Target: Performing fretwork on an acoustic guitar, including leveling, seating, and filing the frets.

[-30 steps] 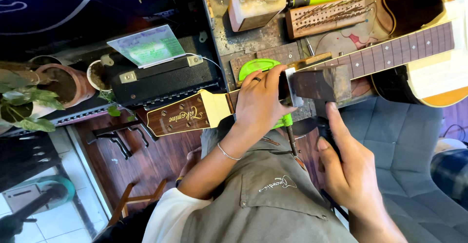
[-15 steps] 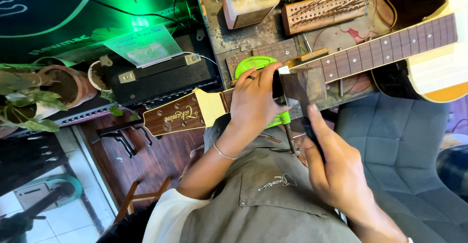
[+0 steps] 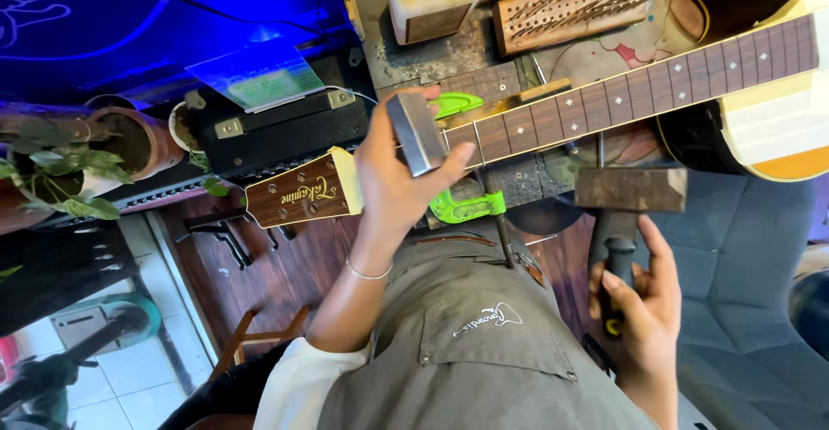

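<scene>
Fret work on guitar neck [image 3: 630, 98], by the look of it, at the end close to the headstock [image 3: 302, 190]. Neck lying flat across the workbench [image 3: 449, 54], strings off, held from below by a green clamp [image 3: 466, 205]. L hand [image 3: 393, 180] wrapped tight round a grey metal block [image 3: 419, 132], block set down on the fretboard near the first frets, thumb reaching over onto the wood. R hand [image 3: 639, 309] well apart from the L, shut round the black handle of a mallet [image 3: 630, 190], brown head up just below the neck, not touching it. Hard to tell if the block sits right on a fret or only beside one. Prob. the pressing or tapping step, w/ block in place and mallet waiting. Next move, as a guess: block kept flat and steady, mallet brought over square onto it, soft hit, L fingers kept out from under. Bad aim = dent in the fretboard or a sore thumb.
</scene>
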